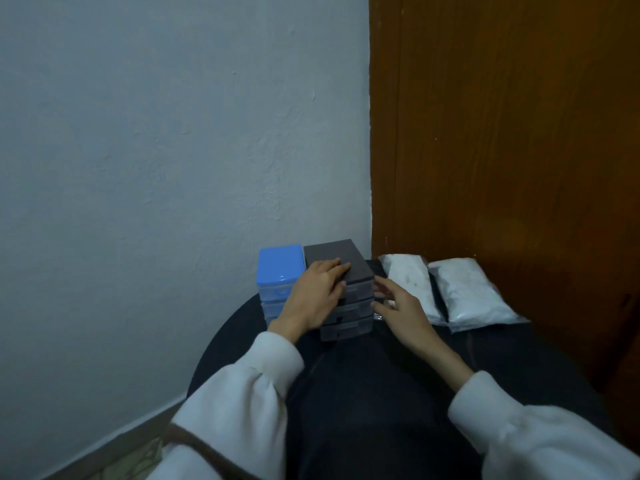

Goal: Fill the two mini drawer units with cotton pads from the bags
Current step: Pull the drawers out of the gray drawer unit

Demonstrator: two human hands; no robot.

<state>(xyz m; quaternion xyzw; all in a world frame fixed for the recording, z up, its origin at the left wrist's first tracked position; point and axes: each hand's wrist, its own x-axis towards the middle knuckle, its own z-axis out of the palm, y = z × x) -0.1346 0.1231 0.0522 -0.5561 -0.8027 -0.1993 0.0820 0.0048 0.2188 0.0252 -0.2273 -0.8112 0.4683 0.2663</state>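
The left hand [317, 292] lies flat, fingers straight, on the grey drawer unit [341, 289], probably steadying it. Right of the unit, the right hand [398, 306] hovers open by its drawers. Left stands the blue unit [278, 271]; further right, two bags [446, 289] on the bench [381, 375].

Blue-topped drawer unit [280, 271], dark grey drawer unit [341, 261], white bags [464, 292].

Matt plastic drawer units [341, 289], clear glossy bags [460, 292], seemingly cloth-covered table [381, 393].
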